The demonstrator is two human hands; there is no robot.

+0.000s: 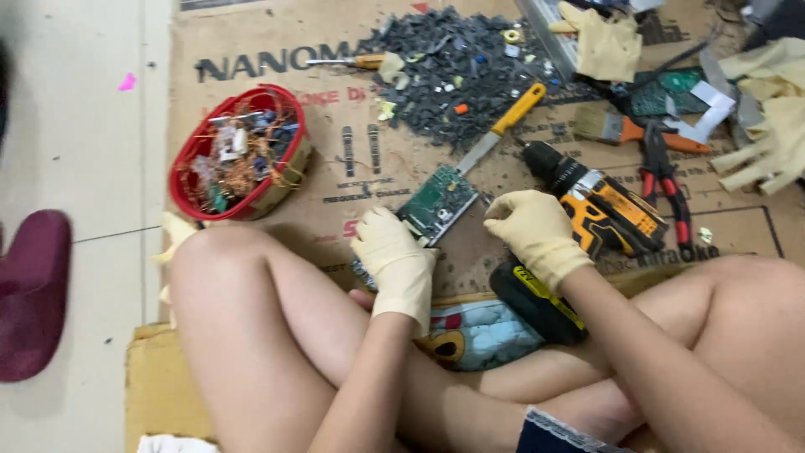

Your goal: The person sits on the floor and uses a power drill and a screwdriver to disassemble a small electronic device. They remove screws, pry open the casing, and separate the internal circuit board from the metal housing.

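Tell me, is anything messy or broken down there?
Yes. A heap of dark broken bits lies spilled loose over the cardboard sheet, not in any container. The red basket is stuffed with tangled wires and scraps. The left hand holds a green circuit board tilted; the right hand rests by the yellow drill.

Your clearest lane is the bare cardboard (352,159) between the red basket (186,159) on your left and the green circuit board (436,201). Straight ahead, the heap of dark plastic scrap (444,67) and a yellow-handled knife (503,126) block reach. To your right, the cordless drill (599,205), pliers (667,180) and paintbrush (625,128) crowd the cardboard.
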